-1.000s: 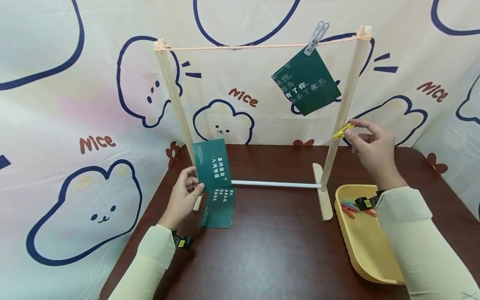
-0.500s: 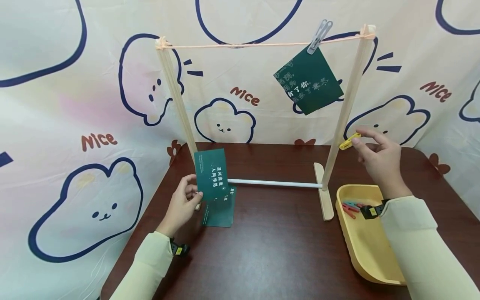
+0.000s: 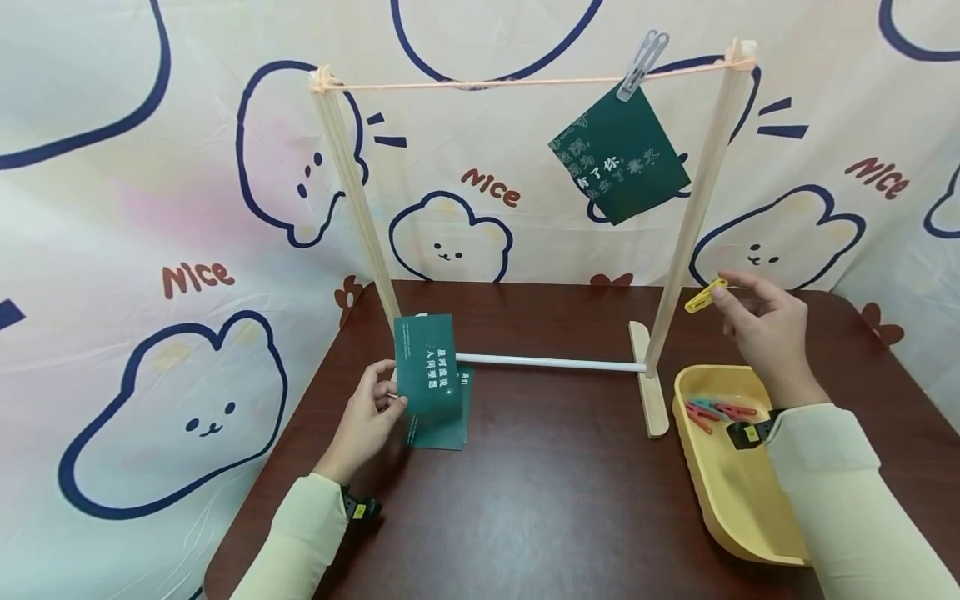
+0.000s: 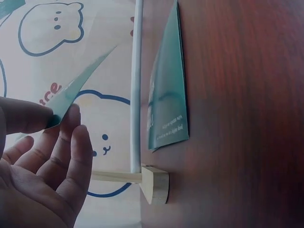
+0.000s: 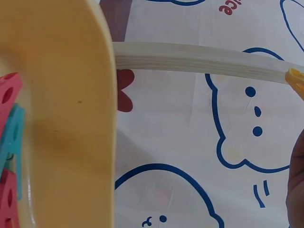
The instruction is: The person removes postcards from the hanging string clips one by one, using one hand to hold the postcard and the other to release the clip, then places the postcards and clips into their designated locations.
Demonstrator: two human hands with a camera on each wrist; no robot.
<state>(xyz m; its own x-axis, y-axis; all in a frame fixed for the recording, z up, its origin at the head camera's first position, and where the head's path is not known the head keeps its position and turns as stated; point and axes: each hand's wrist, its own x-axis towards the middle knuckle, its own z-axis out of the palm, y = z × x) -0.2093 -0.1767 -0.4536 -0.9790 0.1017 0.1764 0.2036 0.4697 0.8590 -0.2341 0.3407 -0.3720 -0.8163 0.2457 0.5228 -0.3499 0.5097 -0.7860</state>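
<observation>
My left hand [image 3: 367,417] pinches a green card [image 3: 426,358] by its lower left edge, between thumb and fingers. The card is raised above a small stack of green cards [image 3: 442,429] on the table. In the left wrist view the held card [image 4: 78,88] appears nearly edge-on, and the stack [image 4: 170,95] lies beside it. My right hand [image 3: 768,333] pinches a yellow clothespin [image 3: 706,296] near the right post, above the basket. Another green card [image 3: 621,154] hangs by one corner from the string [image 3: 480,84], clipped by a grey clothespin [image 3: 642,65].
A wooden frame with a left post [image 3: 358,200], a right post [image 3: 697,208] and a white crossbar [image 3: 551,362] stands on the dark table [image 3: 547,492]. The yellow basket [image 3: 738,508] at right holds several clothespins [image 3: 716,410]. A patterned cloth [image 3: 202,375] hangs behind.
My left hand has lowered the green card toward the stack, now covering more of it. My right hand has moved down and slightly right with the yellow clothespin.
</observation>
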